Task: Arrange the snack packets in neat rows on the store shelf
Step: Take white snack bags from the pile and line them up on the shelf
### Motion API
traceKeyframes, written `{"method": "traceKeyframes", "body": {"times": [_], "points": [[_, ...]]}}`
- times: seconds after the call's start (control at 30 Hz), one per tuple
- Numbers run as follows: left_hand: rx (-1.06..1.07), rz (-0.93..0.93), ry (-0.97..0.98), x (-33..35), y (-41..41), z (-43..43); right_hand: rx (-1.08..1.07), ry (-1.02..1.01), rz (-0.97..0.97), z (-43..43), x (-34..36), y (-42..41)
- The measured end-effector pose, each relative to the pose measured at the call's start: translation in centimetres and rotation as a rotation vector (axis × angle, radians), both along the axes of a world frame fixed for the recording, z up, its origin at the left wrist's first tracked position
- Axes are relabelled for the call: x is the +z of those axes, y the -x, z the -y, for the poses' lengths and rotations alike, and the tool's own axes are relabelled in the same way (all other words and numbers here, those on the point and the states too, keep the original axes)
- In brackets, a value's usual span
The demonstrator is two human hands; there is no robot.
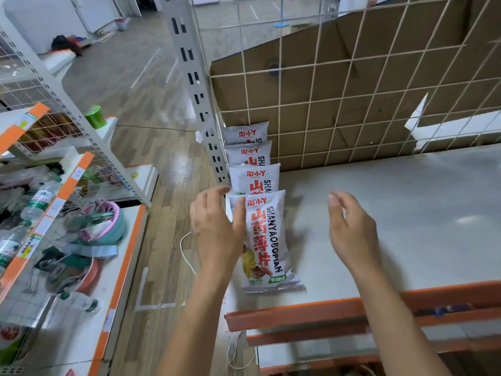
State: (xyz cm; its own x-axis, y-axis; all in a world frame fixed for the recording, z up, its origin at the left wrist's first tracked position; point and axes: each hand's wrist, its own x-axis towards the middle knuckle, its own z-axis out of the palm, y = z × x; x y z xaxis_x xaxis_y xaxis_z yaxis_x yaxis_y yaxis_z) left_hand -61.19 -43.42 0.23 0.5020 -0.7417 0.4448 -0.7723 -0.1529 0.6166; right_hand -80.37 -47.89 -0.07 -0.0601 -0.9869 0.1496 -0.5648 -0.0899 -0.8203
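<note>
While one row of four snack packets (254, 177) overlaps at frame centre on the shelf (379, 213), left hand (217, 232) grips the front packet (271, 240); right hand (352, 232) loose, holding nothing. Further rows likely remain.

Four white plastic snack packets (269, 240) (red lettering) lie overlapping in one row along the left edge of the grey shelf (406, 213) before me.
</note>
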Motion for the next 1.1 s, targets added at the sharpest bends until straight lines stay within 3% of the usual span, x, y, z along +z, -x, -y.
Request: {"method": "traceKeyframes", "body": {"times": [0.1,0.23,0.73,1.1], "points": [[-0.089,0.201,0.019,1.5,1.9,0.2,-0.042,0.079,-0.123,-0.4,-0.2,3.5],[-0.292,0.291,0.038,2.1,6.1,1.6,-0.126,0.099,-0.215,-1.4,-0.2,8.8],[-0.729,0.113,-0.182,-0.2,35.6,3.5,-0.514,0.018,-0.229,-9.3,0.6,36.8],[-0.893,0.129,-0.249,-0.2,53.3,4.7,-0.709,-0.074,-0.212,-12.7,-0.6,52.0]]}}
